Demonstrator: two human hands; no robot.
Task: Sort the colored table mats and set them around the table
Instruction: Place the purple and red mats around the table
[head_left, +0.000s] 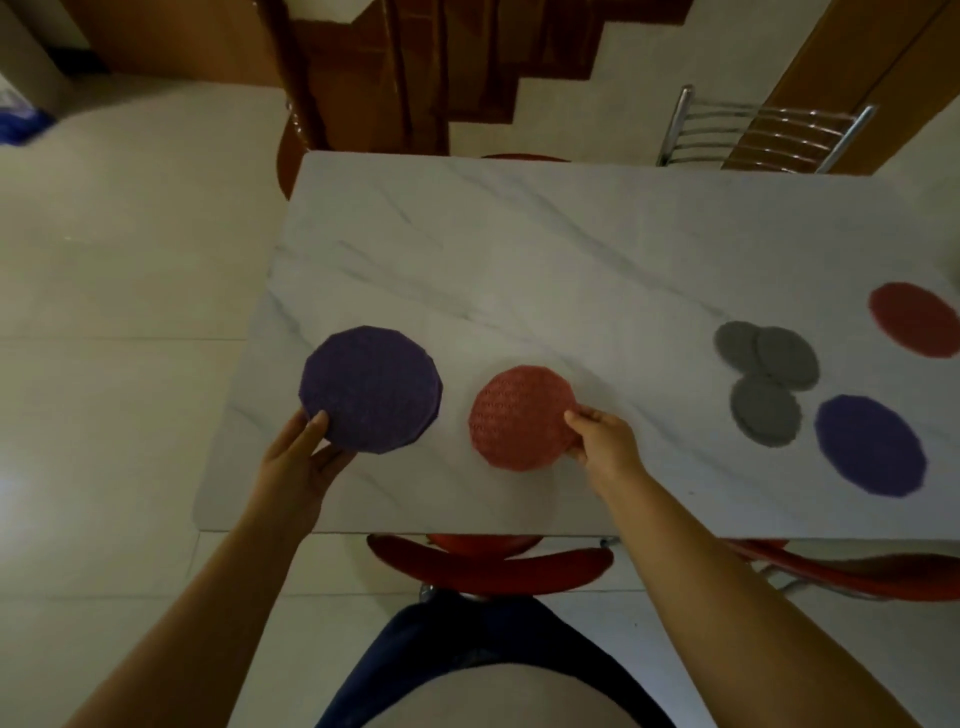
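Observation:
A stack of round purple mats (370, 388) is held at its near edge by my left hand (307, 451), just above the left part of the white marble table (519, 249). My right hand (597, 439) pinches the right edge of a round red mat (519, 423) near the table's front. Further right lie three small grey mats (763, 379), overlapping one another. Beside them lies a single purple mat (870, 444), and another red mat (917, 319) sits at the right edge.
A red chair (488, 564) is tucked under the table's near edge, with another red chair (857, 571) to its right. A metal-backed chair (763, 135) and a wooden chair (332, 93) stand at the far side. Pale tiled floor lies to the left.

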